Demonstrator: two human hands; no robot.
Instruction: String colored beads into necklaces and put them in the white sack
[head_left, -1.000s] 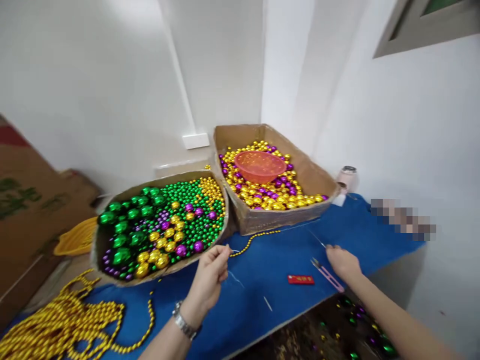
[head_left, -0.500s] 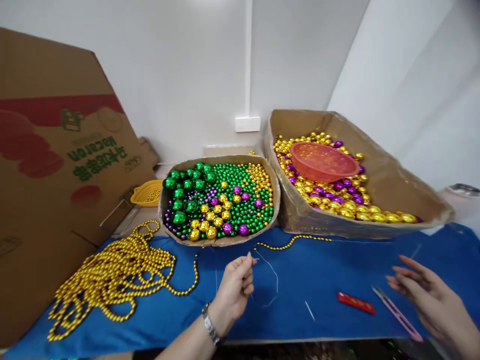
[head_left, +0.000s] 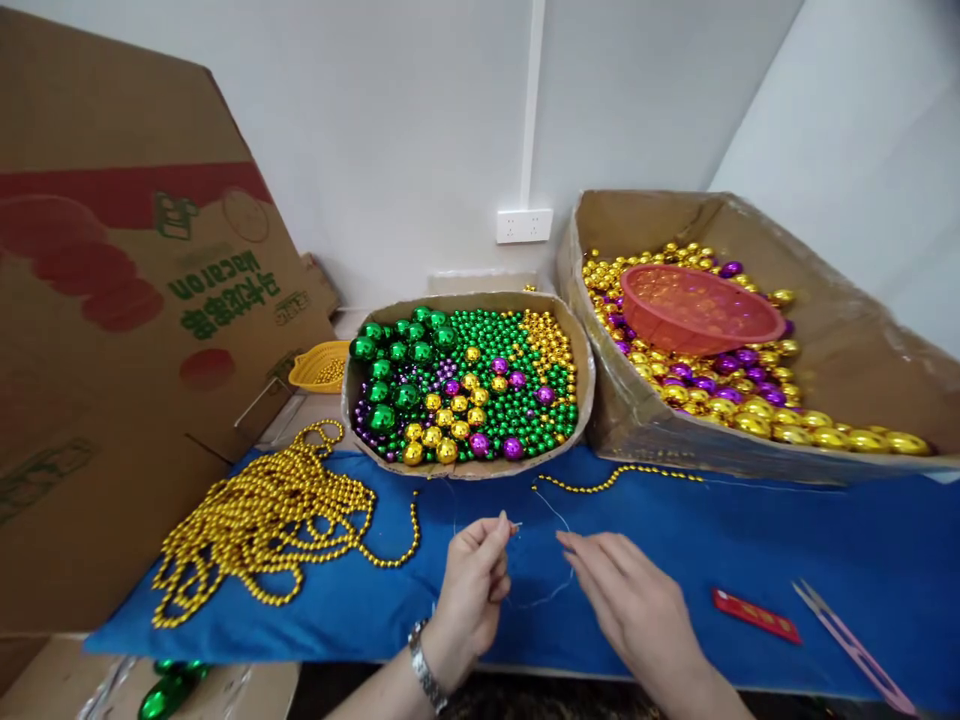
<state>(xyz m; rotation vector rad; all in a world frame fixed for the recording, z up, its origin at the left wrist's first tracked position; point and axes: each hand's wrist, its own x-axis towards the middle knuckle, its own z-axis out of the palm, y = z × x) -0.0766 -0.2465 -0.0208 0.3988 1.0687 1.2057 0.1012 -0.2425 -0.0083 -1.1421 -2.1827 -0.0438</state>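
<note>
My left hand [head_left: 472, 580], with a watch on its wrist, pinches the end of a thin white thread [head_left: 551, 560] just above the blue cloth [head_left: 675, 540]. Beside it my right hand [head_left: 630, 600] lies with fingers stretched out, fingertips close to the thread and holding nothing. The thread loops on the cloth and runs to a short string of small gold beads [head_left: 615, 478] below the boxes. Behind my hands stands a cardboard box of green, gold and purple beads [head_left: 465, 385].
A heap of strung gold beads [head_left: 262, 520] lies at left. A bigger cardboard box [head_left: 750, 340] with gold and purple beads and an orange bowl [head_left: 694, 305] is at right. A red lighter [head_left: 756, 615] and pink thread snips [head_left: 855, 645] lie at right; a large printed carton [head_left: 135, 300] stands left.
The view has swung left and down. My right hand moved from the snips at right across to the thread beside my left hand. My left hand kept its pinch.
</note>
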